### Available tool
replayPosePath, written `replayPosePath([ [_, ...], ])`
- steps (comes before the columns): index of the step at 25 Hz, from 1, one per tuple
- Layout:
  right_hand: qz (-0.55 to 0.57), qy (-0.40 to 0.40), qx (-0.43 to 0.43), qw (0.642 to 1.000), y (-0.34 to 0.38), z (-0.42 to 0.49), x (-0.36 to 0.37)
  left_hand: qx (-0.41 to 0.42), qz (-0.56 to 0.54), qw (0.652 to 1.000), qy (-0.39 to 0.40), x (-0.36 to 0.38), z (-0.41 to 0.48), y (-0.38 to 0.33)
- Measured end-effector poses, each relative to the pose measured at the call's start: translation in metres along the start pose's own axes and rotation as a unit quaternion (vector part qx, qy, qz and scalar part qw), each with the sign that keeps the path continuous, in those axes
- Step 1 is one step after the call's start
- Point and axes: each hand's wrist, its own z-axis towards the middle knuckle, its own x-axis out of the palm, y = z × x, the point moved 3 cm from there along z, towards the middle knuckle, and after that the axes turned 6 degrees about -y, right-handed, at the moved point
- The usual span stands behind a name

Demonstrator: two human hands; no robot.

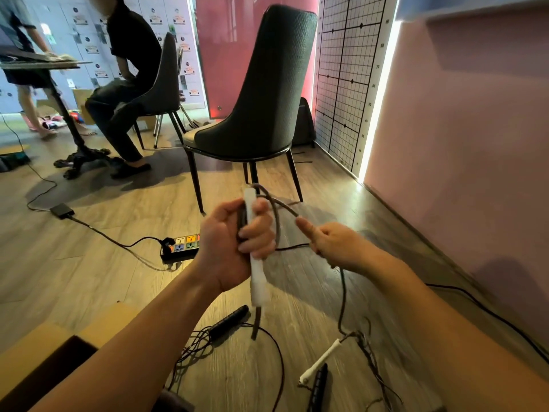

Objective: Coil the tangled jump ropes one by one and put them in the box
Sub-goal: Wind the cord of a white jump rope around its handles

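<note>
My left hand [237, 245] grips a white jump-rope handle [258, 281] upright in mid-air, together with loops of its grey cord [277, 224]. To the right, my right hand [329, 243] holds the same cord, thumb pointing left. The cord hangs from it down to a second white handle [319, 364] lying on the floor. Two black handles [228, 321] [318, 388] lie on the floor below, amid tangled thin dark cords [196, 343]. The open cardboard box [59, 343] sits at the lower left, partly behind my left forearm.
A dark chair [261, 93] stands just ahead on the wooden floor. A power strip [181, 246] with its cable lies to the left. A pink wall [463, 150] runs along the right. Two people and a small table [38, 65] are at the far left.
</note>
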Motion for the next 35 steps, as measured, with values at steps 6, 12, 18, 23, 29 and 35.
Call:
replayPosePath([
  [6,-0.113,0.182,0.069,0.974,-0.016,-0.005,0.023,0.272,-0.064,0.944,-0.178,-0.034,0.001,-0.042],
  [12,-0.117,0.135,-0.033,0.983,0.01,-0.008,0.011,0.313,0.23,0.861,-0.33,-0.083,-0.002,-0.05],
  [18,-0.089,-0.113,-0.207,0.968,0.038,-0.013,-0.011,0.022,0.629,0.746,-0.217,-0.066,0.011,-0.005],
  [23,-0.087,-0.215,-0.203,0.951,0.031,-0.018,-0.026,-0.141,0.533,0.829,-0.091,-0.036,0.005,0.015],
  [29,-0.059,-0.185,-0.08,0.978,0.016,-0.005,-0.018,-0.205,0.205,0.957,0.03,-0.014,-0.006,0.017],
  [35,-0.015,-0.041,-0.011,0.999,0.007,0.003,0.005,-0.079,-0.105,0.989,0.062,0.004,-0.001,0.001],
])
